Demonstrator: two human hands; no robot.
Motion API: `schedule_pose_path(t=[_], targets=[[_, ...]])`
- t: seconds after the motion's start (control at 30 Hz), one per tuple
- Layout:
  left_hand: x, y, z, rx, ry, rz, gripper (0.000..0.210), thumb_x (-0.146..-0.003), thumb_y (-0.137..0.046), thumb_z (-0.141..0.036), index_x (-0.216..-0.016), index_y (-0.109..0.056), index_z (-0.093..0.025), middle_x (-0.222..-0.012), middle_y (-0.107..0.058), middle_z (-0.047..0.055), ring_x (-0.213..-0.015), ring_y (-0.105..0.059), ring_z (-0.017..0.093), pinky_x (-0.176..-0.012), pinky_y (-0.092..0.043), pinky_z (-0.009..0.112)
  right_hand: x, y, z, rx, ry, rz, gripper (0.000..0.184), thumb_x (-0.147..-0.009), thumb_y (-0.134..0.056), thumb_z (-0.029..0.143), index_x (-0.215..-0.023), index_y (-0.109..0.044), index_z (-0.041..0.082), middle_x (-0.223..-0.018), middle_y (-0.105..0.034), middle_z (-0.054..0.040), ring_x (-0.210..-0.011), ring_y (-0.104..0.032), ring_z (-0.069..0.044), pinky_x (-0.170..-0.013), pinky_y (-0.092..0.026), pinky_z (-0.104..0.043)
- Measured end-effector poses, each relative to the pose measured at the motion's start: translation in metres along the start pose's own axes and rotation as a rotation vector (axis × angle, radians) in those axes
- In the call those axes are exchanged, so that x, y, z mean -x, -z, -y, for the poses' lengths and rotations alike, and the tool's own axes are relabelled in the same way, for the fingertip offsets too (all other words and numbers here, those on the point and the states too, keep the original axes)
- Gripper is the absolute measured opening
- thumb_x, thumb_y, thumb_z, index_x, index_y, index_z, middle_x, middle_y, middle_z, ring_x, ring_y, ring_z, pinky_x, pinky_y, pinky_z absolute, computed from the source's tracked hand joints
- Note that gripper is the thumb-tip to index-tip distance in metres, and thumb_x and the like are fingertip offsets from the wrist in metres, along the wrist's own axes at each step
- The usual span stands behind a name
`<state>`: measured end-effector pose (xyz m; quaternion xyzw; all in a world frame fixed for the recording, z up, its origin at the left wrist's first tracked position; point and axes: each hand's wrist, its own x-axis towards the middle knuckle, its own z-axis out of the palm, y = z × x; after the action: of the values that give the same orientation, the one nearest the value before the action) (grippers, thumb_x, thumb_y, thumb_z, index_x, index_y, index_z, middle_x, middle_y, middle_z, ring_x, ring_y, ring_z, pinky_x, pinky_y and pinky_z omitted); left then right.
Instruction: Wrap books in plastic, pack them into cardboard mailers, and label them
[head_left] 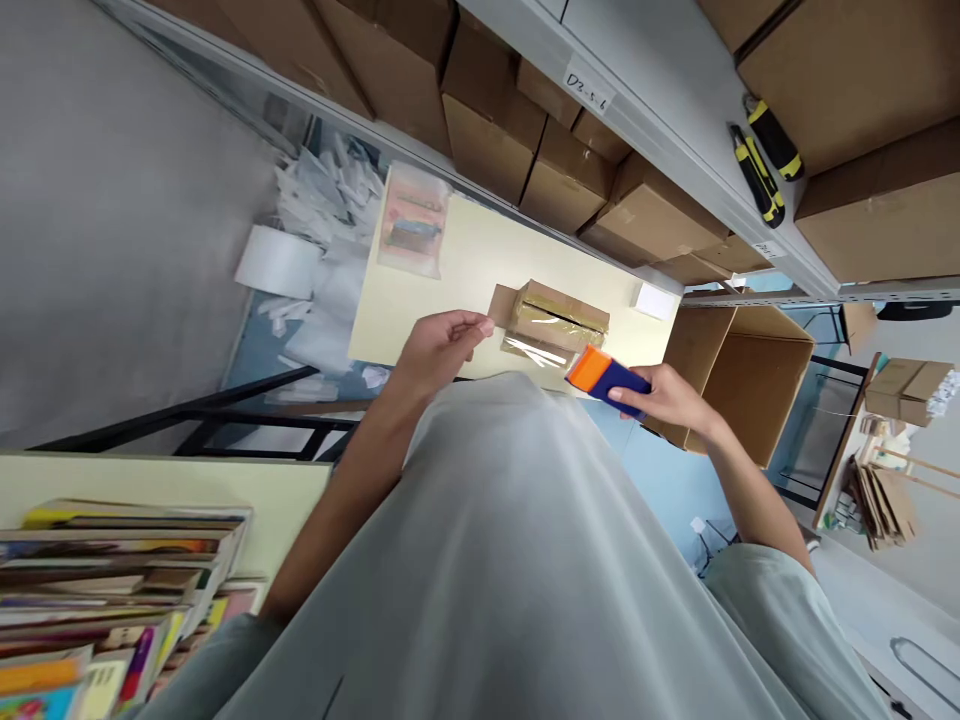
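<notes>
A small cardboard box (559, 312) wrapped in shiny clear-brown tape lies on the pale yellow table (480, 255), with a brown flap (502, 303) sticking out on its left. Beside that flap is my left hand (448, 350), thumb and fingers pressed together at its lower corner. Whether anything is pinched in them is too small to tell. My right hand (664, 393) grips a flat dark blue block with an orange end (611, 378). Its orange end points toward the box's lower right corner; its exact kind is unclear.
Above the table, a shelf (637, 130) holds cardboard boxes and two yellow-black utility knives (765, 160). A plastic-wrapped packet (414, 220) and a small white box (654, 300) lie on the table. Right stands a large open carton (761, 375); books (120, 600) fill the lower left.
</notes>
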<state>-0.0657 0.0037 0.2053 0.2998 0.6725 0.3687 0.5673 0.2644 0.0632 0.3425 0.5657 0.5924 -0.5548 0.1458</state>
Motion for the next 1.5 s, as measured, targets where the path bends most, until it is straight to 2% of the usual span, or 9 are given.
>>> schedule_pose_path(t=[0.23,0.43,0.6,0.83,1.07,1.2,1.33,1.4,1.5], targets=[[-0.059,-0.019,0.024,0.11,-0.013,-0.031,0.037,-0.082,-0.078,-0.049,-0.098,-0.081,-0.015,-0.083,-0.072,0.005,-0.062,-0.052,0.013,-0.06,-0.047,0.028,-0.071,0.047,0.012,0.003,-0.011,0.104,0.068,-0.077,-0.084,0.085,-0.083,-0.074,0.018,-0.072,-0.081,-0.008,-0.064,-0.077,-0.019,-0.058,-0.059,-0.024],[-0.086,-0.035,0.051,0.121,0.062,-0.096,0.034,-0.082,-0.077,-0.044,-0.092,-0.083,-0.012,-0.082,-0.072,0.006,-0.063,-0.052,0.013,-0.059,-0.045,0.028,-0.121,0.054,-0.015,-0.002,-0.025,0.164,0.071,-0.075,-0.085,0.086,-0.082,-0.073,0.017,-0.071,-0.08,-0.0078,-0.06,-0.075,-0.016,-0.054,-0.058,-0.022],[-0.104,-0.041,0.07,0.103,0.127,-0.119,0.032,-0.08,-0.075,-0.038,-0.094,-0.084,-0.011,-0.085,-0.075,0.008,-0.069,-0.058,0.016,-0.058,-0.045,0.027,-0.146,0.049,-0.025,-0.043,-0.033,0.203,0.07,-0.075,-0.085,0.085,-0.084,-0.072,0.017,-0.068,-0.078,-0.0054,-0.059,-0.073,-0.016,-0.056,-0.059,-0.023],[-0.124,-0.043,0.097,0.046,0.188,-0.103,0.029,-0.079,-0.077,-0.038,-0.089,-0.084,-0.013,-0.076,-0.072,0.005,-0.063,-0.052,0.014,-0.056,-0.041,0.027,-0.151,0.045,-0.018,-0.041,-0.054,0.23,0.069,-0.076,-0.086,0.084,-0.084,-0.069,0.017,-0.066,-0.076,-0.0051,-0.057,-0.071,-0.015,-0.053,-0.057,-0.023],[-0.136,-0.062,0.12,0.088,0.193,-0.057,0.031,-0.075,-0.084,-0.045,-0.079,-0.081,-0.015,-0.074,-0.074,0.005,-0.077,-0.066,0.022,-0.066,-0.052,0.03,-0.152,0.042,-0.022,-0.03,-0.034,0.227,0.065,-0.081,-0.084,0.081,-0.089,-0.069,0.019,-0.067,-0.077,-0.0025,-0.059,-0.072,-0.016,-0.056,-0.059,-0.023],[-0.136,-0.082,0.126,0.208,0.181,-0.01,0.043,-0.073,-0.087,-0.054,-0.092,-0.083,-0.015,-0.095,-0.082,0.011,-0.095,-0.074,0.027,-0.083,-0.06,0.035,-0.154,0.041,-0.025,-0.026,-0.025,0.226,0.065,-0.08,-0.083,0.082,-0.083,-0.069,0.019,-0.066,-0.076,-0.0031,-0.058,-0.072,-0.015,-0.056,-0.059,-0.024],[-0.128,-0.08,0.128,0.097,0.222,-0.117,0.06,-0.071,-0.09,-0.045,-0.122,-0.08,-0.015,-0.105,-0.083,0.012,-0.098,-0.075,0.028,-0.095,-0.06,0.04,-0.152,0.039,-0.024,-0.029,-0.021,0.223,0.066,-0.079,-0.084,0.082,-0.076,-0.069,0.017,-0.064,-0.075,-0.0041,-0.056,-0.069,-0.014,-0.056,-0.057,-0.023],[-0.118,-0.074,0.123,-0.032,0.174,-0.171,0.055,-0.078,-0.084,-0.045,-0.126,-0.079,-0.017,-0.104,-0.082,0.01,-0.097,-0.076,0.028,-0.097,-0.058,0.04,-0.15,0.038,-0.023,-0.018,-0.014,0.218,0.067,-0.079,-0.083,0.082,-0.073,-0.068,0.017,-0.062,-0.074,-0.0037,-0.054,-0.067,-0.013,-0.055,-0.056,-0.022],[-0.097,-0.074,0.107,-0.185,-0.024,-0.131,0.039,-0.098,-0.062,-0.053,-0.105,-0.081,-0.02,-0.093,-0.08,0.008,-0.095,-0.075,0.028,-0.093,-0.056,0.037,-0.148,0.037,-0.023,0.02,-0.008,0.189,0.068,-0.078,-0.083,0.083,-0.071,-0.067,0.018,-0.062,-0.074,-0.0029,-0.054,-0.067,-0.012,-0.054,-0.053,-0.022]])
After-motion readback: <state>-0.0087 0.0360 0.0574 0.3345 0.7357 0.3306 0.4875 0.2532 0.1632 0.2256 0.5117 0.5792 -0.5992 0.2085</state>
